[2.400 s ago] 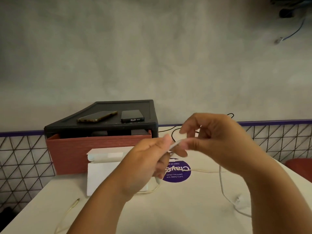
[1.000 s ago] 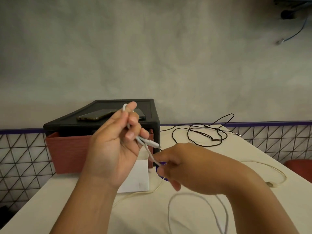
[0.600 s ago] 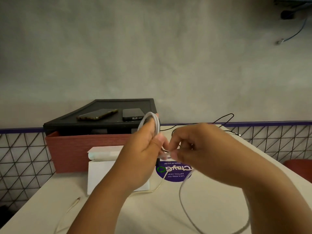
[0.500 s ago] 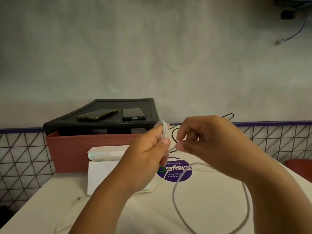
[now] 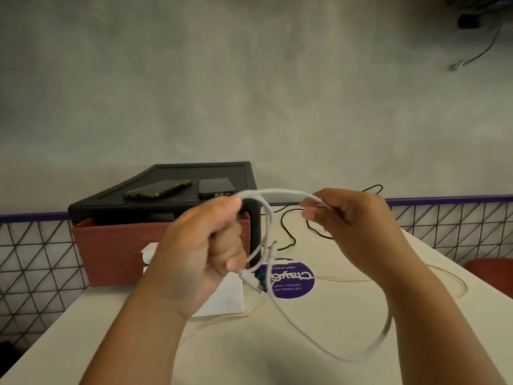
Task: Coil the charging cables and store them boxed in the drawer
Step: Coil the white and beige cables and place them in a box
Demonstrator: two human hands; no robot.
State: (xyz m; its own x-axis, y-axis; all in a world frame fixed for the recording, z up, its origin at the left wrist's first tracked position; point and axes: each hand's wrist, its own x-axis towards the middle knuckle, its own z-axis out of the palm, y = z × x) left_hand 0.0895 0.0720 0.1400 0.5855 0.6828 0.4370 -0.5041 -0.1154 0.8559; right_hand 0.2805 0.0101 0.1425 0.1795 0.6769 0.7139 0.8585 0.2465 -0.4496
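At the far left of a pale table (image 5: 249,357), a black drawer unit (image 5: 166,209) has its one red drawer (image 5: 111,251) pulled open, and two phones lie on its top, one in a patterned case (image 5: 158,188) and one dark (image 5: 216,186). One white box (image 5: 230,297) sits just in front of the drawer, partly hidden by the left hand (image 5: 200,251). That hand's grip is closed round the gathered loops of a white cable (image 5: 277,193), with the plug (image 5: 251,283) dangling below the fist. The cable arcs rightward to the right hand (image 5: 349,223), whose thumb and fingers pinch it, while the slack hangs in a wide loop over the table. Behind lie one purple round sticker (image 5: 288,282) and one black cable (image 5: 282,225), uncoiled; one cream cable (image 5: 341,279) trails loose across the table. That makes three cables. This looks like mid-coil on the first; next, the right hand likely needs to feed another loop into the left grip without letting the earlier turns spring apart.
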